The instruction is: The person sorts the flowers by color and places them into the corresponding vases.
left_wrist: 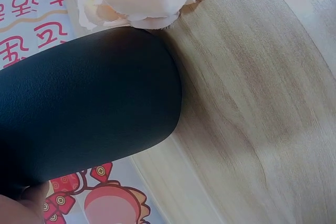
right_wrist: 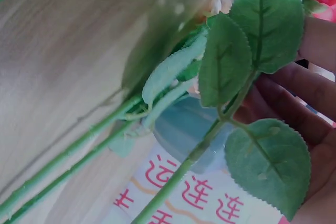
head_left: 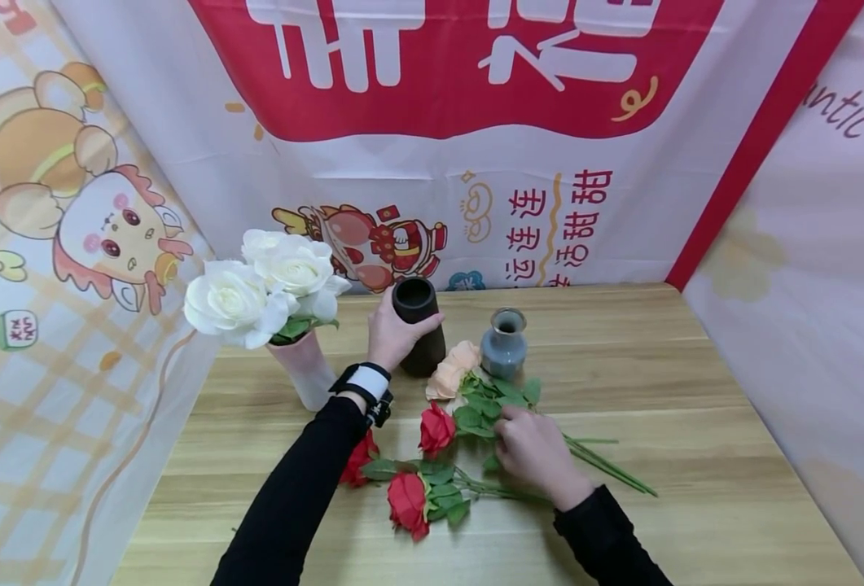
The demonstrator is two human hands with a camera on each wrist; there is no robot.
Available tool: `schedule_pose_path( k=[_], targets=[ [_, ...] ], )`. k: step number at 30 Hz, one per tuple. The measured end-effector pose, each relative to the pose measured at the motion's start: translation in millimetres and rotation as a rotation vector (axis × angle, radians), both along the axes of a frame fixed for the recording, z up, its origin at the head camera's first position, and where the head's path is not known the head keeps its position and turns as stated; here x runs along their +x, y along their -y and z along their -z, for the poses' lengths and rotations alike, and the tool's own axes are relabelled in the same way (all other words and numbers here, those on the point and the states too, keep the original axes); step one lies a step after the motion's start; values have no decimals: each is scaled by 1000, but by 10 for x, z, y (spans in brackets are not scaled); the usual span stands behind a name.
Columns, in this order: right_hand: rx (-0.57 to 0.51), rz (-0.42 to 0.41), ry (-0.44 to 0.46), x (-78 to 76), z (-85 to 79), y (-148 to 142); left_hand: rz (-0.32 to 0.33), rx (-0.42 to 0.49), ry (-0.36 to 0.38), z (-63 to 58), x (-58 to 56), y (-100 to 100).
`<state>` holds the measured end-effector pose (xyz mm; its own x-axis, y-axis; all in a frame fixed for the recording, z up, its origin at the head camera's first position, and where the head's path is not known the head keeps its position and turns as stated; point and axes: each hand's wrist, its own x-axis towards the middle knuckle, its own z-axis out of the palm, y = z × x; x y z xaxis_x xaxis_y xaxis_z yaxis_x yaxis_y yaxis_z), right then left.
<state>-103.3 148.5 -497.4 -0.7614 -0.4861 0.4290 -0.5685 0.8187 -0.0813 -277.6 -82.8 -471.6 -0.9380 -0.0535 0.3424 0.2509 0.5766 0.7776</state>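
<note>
Wood-grain table (head_left: pixel 622 358) pushed up against a printed cloth backdrop (head_left: pixel 402 159), with flowers all over the middle. The left hand (head_left: pixel 393 332) is wrapped round the dark vase (head_left: pixel 426 350) just below its mouth, thumb and fingers on opposite sides. Can't tell if the base sits fully flat. The right hand (head_left: pixel 537 452) looks to be pinching the leafy stem (right_wrist: pixel 181 169) of the upper red rose (head_left: pixel 437 429), right of its bloom; the exact thumb contact is hidden. The peach flowers (head_left: pixel 455 370) lie between the dark vase and the blue-grey vase (head_left: pixel 503 354).

Handling-wise, my guess is the vase is ceramic: rigid, a bit weighty, chippable, maybe slick given that smooth matte side. That high grip seems decent, just keep fingers off the opening. The rose looks artificial, so super light, bendy-stiff stem, soft petals that'd crush. I'd hold bare stem below the leaves; they look easy to snag.
</note>
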Motion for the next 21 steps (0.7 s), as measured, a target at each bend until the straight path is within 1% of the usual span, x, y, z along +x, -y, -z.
schedule_pose_path(
  k=[5, 11, 16, 21],
  targets=[
    [-61, -34, -68, 6, -54, -64, -3, -7, 5, 24, -9, 4],
    [-127, -90, -114, -2, -67, -182, -4, -2, -1, 30, -4, 10],
    [-173, -81, -140, -17, -87, -257, -3, -4, -13, 29, -2, 4],
    [-223, -72, -189, -31, -164, -278, -4, 7, -34, 40, -13, -1]
  ],
)
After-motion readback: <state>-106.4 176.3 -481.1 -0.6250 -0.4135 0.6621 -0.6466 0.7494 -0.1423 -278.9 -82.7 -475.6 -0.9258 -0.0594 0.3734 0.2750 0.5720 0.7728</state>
